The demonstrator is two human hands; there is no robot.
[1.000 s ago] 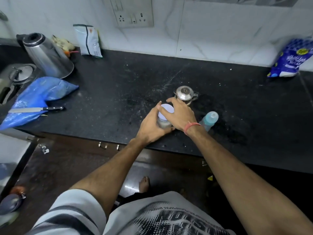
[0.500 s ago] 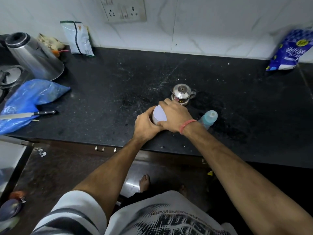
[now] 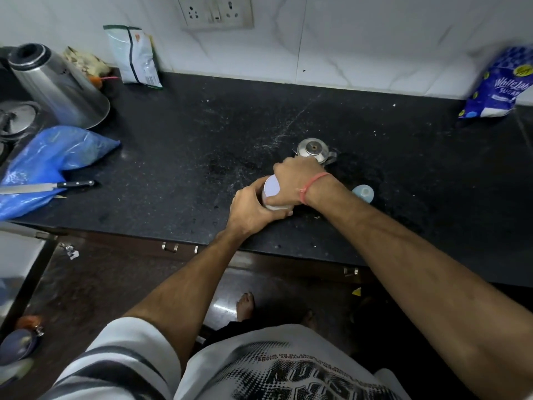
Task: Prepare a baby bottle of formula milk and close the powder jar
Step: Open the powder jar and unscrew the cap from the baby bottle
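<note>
Countertop [image 3: 202, 145] edge: both hands clasp powder jar [image 3: 272, 189].

Black speckled worktop [image 3: 202, 145] showing white scuffs, pale lilac lid [image 3: 271, 186], light blue bottle cap [image 3: 364, 193], red wrist thread [image 3: 313, 183], blue-and-white sugar bag [image 3: 497, 88], blue plastic bag [image 3: 49, 157], white marbled wall tiles [image 3: 375, 39]

- Left hand [image 3: 253, 210] curled round the jar [image 3: 272, 194] from the near left side, forearm reaching up from lower left.
- Right hand [image 3: 297, 180] lay over the jar's top, fingers wrapped round its lid, wrist bent and crossing above the left.
- Both arms bare and extended forward.
</note>
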